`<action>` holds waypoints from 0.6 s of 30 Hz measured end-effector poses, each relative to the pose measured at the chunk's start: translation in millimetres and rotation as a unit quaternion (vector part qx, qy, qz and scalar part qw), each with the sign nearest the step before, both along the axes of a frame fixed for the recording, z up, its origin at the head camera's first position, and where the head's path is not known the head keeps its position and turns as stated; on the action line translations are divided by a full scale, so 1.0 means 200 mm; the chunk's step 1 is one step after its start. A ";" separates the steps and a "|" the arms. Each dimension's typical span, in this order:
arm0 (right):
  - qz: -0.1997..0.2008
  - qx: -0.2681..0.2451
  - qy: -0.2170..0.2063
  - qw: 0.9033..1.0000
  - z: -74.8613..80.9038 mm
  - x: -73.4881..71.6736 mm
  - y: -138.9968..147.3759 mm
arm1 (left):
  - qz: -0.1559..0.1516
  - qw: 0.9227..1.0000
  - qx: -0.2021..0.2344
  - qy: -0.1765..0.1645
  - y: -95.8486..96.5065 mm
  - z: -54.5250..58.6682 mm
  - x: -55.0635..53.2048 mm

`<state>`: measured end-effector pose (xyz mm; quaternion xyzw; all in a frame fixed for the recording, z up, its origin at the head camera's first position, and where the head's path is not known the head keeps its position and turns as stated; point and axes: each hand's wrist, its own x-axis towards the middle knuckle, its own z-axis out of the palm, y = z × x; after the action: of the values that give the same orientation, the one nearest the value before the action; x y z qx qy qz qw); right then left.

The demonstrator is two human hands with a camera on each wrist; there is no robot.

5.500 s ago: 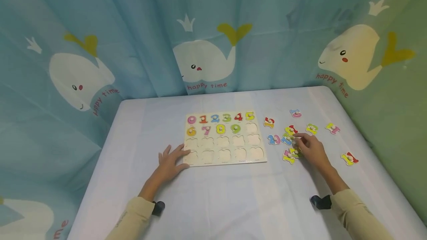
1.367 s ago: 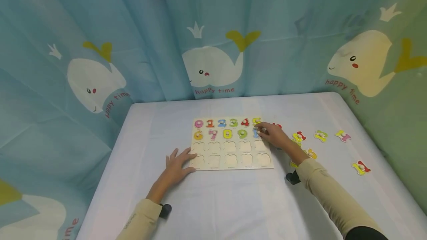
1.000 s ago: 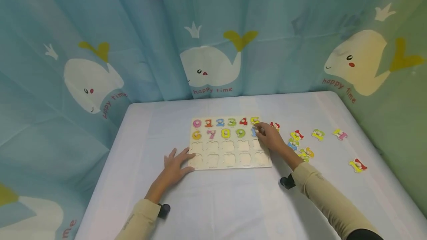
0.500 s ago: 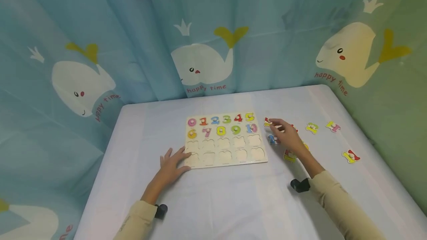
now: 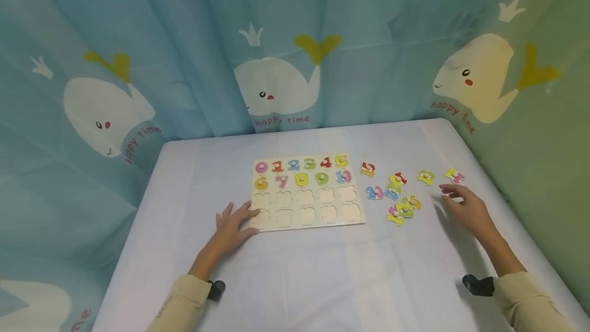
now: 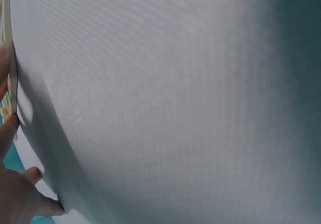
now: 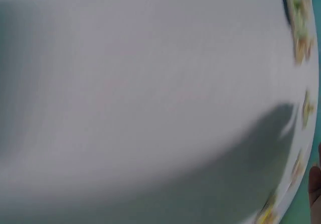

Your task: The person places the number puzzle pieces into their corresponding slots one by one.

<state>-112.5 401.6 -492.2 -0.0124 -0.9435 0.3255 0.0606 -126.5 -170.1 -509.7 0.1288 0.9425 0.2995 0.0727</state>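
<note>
My left hand [image 5: 232, 227] rests at the left edge of a cream number puzzle board [image 5: 295, 224], fingers spread, fingertips over the lower left corner. Fingers [image 6: 7, 128] touch the board's side in the left wrist view. Knobbed number pieces fill the board's top two rows, including the blue and pink 10 [image 5: 343, 177]; the lower two rows are bare recesses. My right hand [image 5: 471, 214] hovers over the table's right side, fingers loosely bent, no piece showing between them. Nearest to it are a pink and yellow piece [image 5: 455, 175] and a yellow piece [image 7: 266, 215], which the hand hides in the head view.
Loose pieces lie right of the board: a red and yellow 15 [image 5: 367, 169], a blue and pink 20 [image 5: 374, 192], a green and yellow piece [image 5: 426, 177], and several overlapping ones around a pink and yellow piece [image 5: 394, 216]. A whale-print curtain [image 5: 369, 76] hangs behind the table.
The 10 piece went from the table into the end recess of the board's second row. My right hand let go of it and moved right, past the loose pieces. My left hand stayed.
</note>
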 end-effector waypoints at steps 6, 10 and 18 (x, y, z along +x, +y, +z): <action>-0.063 0.030 -0.004 0.998 -0.06 0.13 0.16 | 0.004 1.000 -0.003 -0.008 0.00 0.00 0.00; -0.098 0.039 -0.007 0.994 -0.11 0.19 0.21 | 0.004 1.000 -0.011 -0.007 0.00 0.00 0.00; -0.113 0.036 -0.021 0.993 -0.15 0.22 0.26 | 0.005 1.000 -0.004 -0.005 0.00 0.00 0.00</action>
<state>-67.5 453.9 -522.1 -0.1241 -0.9482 0.2819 0.0774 -127.3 -169.6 -509.5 0.1224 0.9439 0.2971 0.0764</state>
